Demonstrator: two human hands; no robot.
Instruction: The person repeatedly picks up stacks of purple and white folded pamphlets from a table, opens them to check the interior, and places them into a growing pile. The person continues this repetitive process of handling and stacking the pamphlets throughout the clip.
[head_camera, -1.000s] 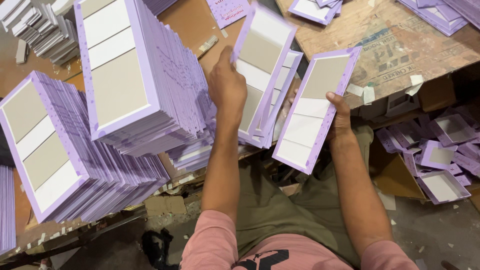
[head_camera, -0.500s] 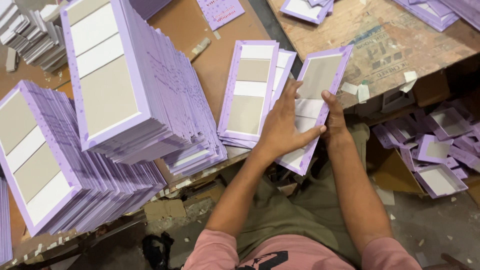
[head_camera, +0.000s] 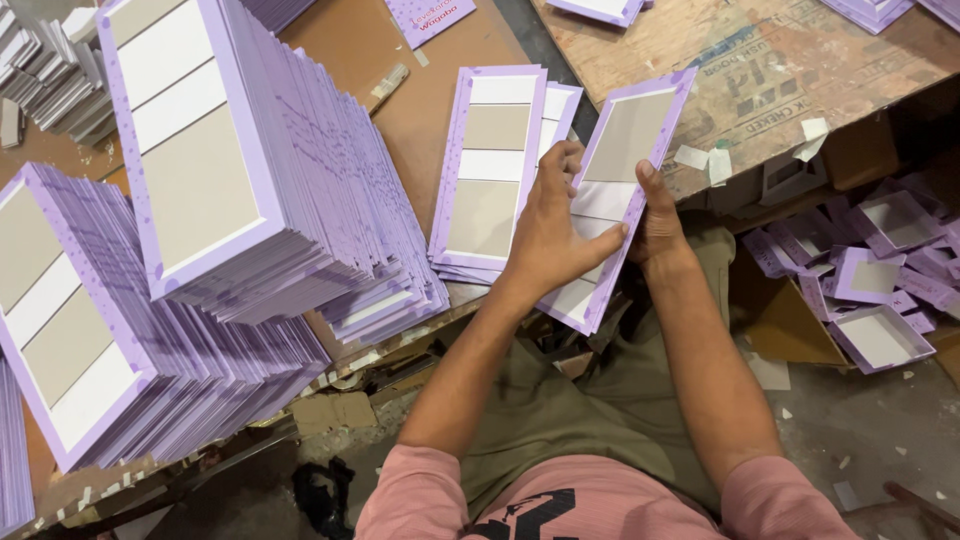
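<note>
While one lilac-bordered card panel (head_camera: 615, 190) is held tilted above the tabletop (head_camera: 420, 110) edge, it is pinched along its right border by the grip of the right hand (head_camera: 660, 215), thumb on top, and the left hand (head_camera: 550, 235) is laid flat and spread across its lower face. Just to its left, a low pile of like panels (head_camera: 490, 170) is seen lying flat. Two tall leaning stacks (head_camera: 230, 170) are counted at the left, one behind the other. Small lilac trays (head_camera: 880, 300), too many to count, are scattered on the floor at the right
</note>
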